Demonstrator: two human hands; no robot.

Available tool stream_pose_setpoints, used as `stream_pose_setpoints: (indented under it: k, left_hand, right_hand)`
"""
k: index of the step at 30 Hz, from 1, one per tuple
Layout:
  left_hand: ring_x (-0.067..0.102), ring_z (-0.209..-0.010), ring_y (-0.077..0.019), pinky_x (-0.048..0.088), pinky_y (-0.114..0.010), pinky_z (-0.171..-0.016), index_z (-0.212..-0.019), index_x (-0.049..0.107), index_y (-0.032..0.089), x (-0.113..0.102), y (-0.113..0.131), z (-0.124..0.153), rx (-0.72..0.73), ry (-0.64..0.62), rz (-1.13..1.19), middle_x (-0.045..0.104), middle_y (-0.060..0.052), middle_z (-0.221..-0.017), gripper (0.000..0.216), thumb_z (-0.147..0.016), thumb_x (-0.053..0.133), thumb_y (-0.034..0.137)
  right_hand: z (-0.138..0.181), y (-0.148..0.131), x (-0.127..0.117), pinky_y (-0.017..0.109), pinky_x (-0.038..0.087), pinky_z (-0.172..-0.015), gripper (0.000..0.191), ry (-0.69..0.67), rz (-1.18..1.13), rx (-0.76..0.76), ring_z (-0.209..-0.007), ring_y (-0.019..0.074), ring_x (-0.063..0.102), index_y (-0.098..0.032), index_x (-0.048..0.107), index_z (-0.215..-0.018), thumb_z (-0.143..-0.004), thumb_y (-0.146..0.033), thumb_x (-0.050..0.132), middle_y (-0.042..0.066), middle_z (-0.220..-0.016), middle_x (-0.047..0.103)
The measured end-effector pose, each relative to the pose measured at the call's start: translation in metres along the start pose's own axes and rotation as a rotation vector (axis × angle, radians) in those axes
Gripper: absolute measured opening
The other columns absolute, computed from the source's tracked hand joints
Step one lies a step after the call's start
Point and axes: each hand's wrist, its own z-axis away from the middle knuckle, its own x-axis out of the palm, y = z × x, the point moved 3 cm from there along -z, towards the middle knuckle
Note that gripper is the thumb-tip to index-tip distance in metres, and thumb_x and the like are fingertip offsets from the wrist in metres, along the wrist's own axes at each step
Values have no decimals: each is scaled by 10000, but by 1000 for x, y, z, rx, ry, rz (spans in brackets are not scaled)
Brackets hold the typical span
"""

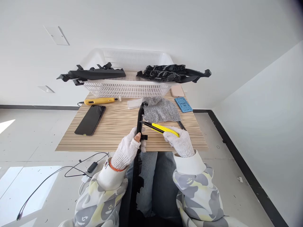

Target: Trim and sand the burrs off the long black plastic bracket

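Observation:
My left hand (127, 146), in a white knit glove with a bare thumb tip, is closed around a long black plastic trim piece (140, 121). The piece runs from above the table down past its front edge towards my lap, with clips and tabs along its side. In my gloved right hand (180, 138) is a yellow-and-black utility knife (163, 128), its dark tip pointing left. That tip is at the upper part of the trim piece; whether it touches cannot be made out. A grey cloth (161, 110) lies just beyond the knife.
A white plastic basket (125, 90) at the back bears black plastic parts (99, 74) across its rim. On the table (113, 126) lie a phone (90, 120), a yellow corded tool (100, 101) and a blue packet (183, 104). Cables (71, 168) trail over the floor.

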Motion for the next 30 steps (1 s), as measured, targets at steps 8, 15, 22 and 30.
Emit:
stream_pose_setpoints:
  k: [8,15,22,30]
  left_hand:
    - [649,-603,-196,488,-341,-665,-1268,633,169,-1,4,0,30,12,-37,728,-12,-706,600,-1046,349,648]
    - [684,-635,-210,507,-352,-713,-1274,626,182,-1,2,-1,20,5,-49,722,-2,-683,595,-1045,342,653]
    - [659,-592,-185,483,-310,-604,-1308,604,185,0,-3,-1,11,1,3,721,-8,-715,597,-1046,356,662]
    - [655,-593,-179,475,-309,-614,-1305,598,188,0,-3,-1,22,-7,-3,718,-1,-718,584,-1056,344,651]
  right_hand:
    - [0,1,-1,232,321,-417,528,13,-19,-24,-493,105,402,-113,851,-997,-665,-523,833,-8,-565,596]
    - [0,-2,0,235,367,-435,490,24,55,-34,-501,114,442,-133,865,-1026,-679,-478,836,-6,-573,620]
    - [2,-12,1,250,385,-452,484,10,130,-113,-494,121,444,-155,874,-1051,-718,-493,781,11,-596,649]
    - [1,-6,0,244,365,-424,522,-1,121,-97,-490,124,461,-146,860,-1088,-732,-518,770,23,-625,670]
